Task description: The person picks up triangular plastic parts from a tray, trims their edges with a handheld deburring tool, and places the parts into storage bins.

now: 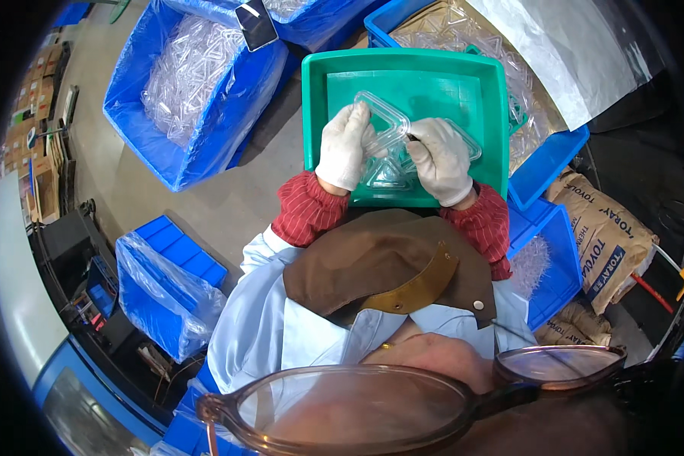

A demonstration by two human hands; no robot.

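Observation:
My left hand (344, 146), in a white glove, is closed on a clear plastic triangular frame (388, 114) with rounded corners, held up over a green tray (404, 64). Against the right corner of this frame is my right hand (441, 158), also gloved, with thumb and fingers pinched together. A small dark tip shows between those fingers; the rest of it is hidden. More clear triangular frames (387, 176) lie in the tray below my hands, and another (467, 140) is partly covered by my right hand.
Left of the tray stands a blue, film-lined bin (140, 148) full of clear parts (186, 80), with a phone (257, 24) on its edge. A blue crate (547, 171) of similar parts sits on the right, near brown paper sacks (604, 235). Another film-covered bin (156, 300) stands lower left.

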